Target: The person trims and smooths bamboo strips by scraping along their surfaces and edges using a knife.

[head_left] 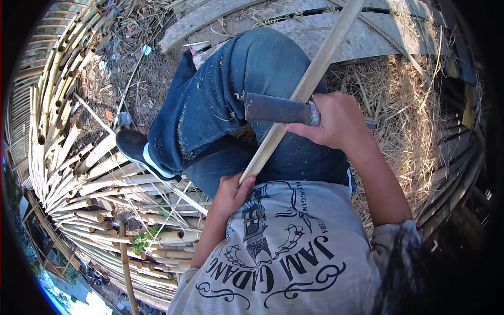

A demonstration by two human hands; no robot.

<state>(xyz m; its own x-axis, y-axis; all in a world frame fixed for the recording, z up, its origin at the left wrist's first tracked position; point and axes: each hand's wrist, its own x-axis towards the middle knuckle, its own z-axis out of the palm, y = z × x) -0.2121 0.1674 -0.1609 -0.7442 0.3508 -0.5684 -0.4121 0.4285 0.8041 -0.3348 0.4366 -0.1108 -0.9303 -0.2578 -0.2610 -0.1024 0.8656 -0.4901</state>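
A long pale bamboo strip (323,60) runs slantwise from my waist, across my raised thigh, to the top edge of the view. My left hand (234,193) is closed around its near end, close to my shirt. My right hand (338,121) grips the handle of a broad, dark-bladed knife (278,110), with pale wrapping where blade and handle meet. The blade lies across the bamboo strip, pointing left over my jeans (273,58). Whether its edge bites into the strip, I cannot tell.
Stacked bamboo poles (100,184) fan out on the left. Dry shavings (399,115) cover the ground to the right. Curved weathered planks (362,34) lie beyond my knee. My dark shoe (131,144) rests beside the poles, with littered soil (142,79) ahead.
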